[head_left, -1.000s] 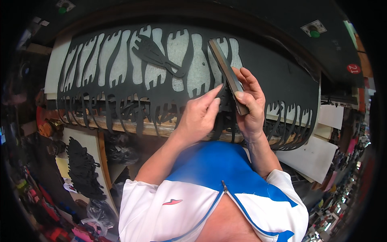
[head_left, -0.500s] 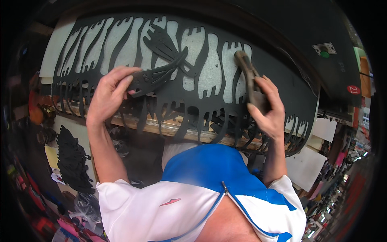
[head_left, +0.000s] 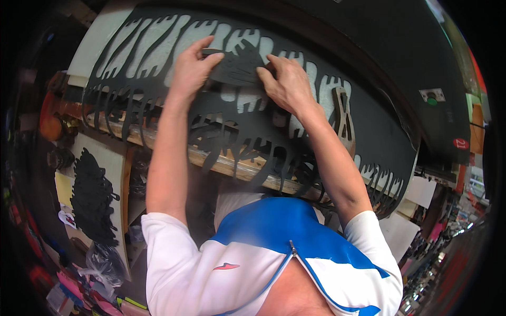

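**Black cut-outs (head_left: 237,69) lie between your left hand (head_left: 191,69) and right hand (head_left: 289,84)**

At far left, a heap of black pieces (head_left: 94,203) rests on a pale board (head_left: 113,158), with a clear plastic bag (head_left: 104,262) just below it. Next comes your left hand, thumb and fingers closed on the left end of the dark cut-outs. These lie at the upper middle, over the black sheet (head_left: 371,108) with its pale foot-shaped openings; blur hides how many layers there are. Your right hand meets their right edge with thumb and forefinger bent; you cannot tell whether it grips or only touches. Strips of the sheet hang over the wooden front edge of the worktop (head_left: 221,162). Just right of your right forearm, a narrow metal frame (head_left: 343,118) sits on the sheet. Farther right are a green button (head_left: 432,99) on the dark machine body and, lower down, a white panel (head_left: 420,190).
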A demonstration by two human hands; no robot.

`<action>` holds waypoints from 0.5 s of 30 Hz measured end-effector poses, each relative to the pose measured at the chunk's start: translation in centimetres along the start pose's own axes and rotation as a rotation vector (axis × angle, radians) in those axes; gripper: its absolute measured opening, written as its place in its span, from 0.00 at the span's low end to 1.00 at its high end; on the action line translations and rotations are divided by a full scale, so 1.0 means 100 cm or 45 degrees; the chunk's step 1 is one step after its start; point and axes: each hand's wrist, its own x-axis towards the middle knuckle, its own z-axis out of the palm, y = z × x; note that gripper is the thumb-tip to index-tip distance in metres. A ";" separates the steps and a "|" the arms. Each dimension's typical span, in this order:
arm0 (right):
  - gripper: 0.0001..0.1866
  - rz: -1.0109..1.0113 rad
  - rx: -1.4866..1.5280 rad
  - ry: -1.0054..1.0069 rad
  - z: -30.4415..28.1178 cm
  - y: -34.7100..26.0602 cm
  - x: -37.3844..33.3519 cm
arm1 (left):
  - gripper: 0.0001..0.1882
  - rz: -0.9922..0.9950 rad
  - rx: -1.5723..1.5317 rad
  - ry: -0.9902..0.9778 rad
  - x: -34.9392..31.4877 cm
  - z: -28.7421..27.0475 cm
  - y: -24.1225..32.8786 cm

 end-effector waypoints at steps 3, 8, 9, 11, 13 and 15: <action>0.36 0.029 0.064 0.050 0.011 -0.008 -0.012 | 0.36 0.056 -0.047 0.028 0.005 0.011 -0.027; 0.39 0.029 0.162 0.089 0.038 -0.018 -0.020 | 0.39 0.107 0.038 0.149 -0.011 0.014 -0.015; 0.37 0.063 0.213 0.069 0.038 -0.020 -0.022 | 0.40 0.106 -0.067 0.191 -0.019 0.015 -0.009; 0.31 0.082 0.402 0.011 0.031 -0.028 -0.030 | 0.40 0.161 -0.188 0.349 -0.042 0.013 0.004; 0.24 0.078 0.617 -0.025 0.014 -0.039 -0.045 | 0.40 0.234 -0.359 0.522 -0.072 0.016 0.015; 0.20 0.002 0.856 0.010 0.001 -0.056 -0.061 | 0.36 0.082 -0.680 0.368 -0.111 0.017 0.025</action>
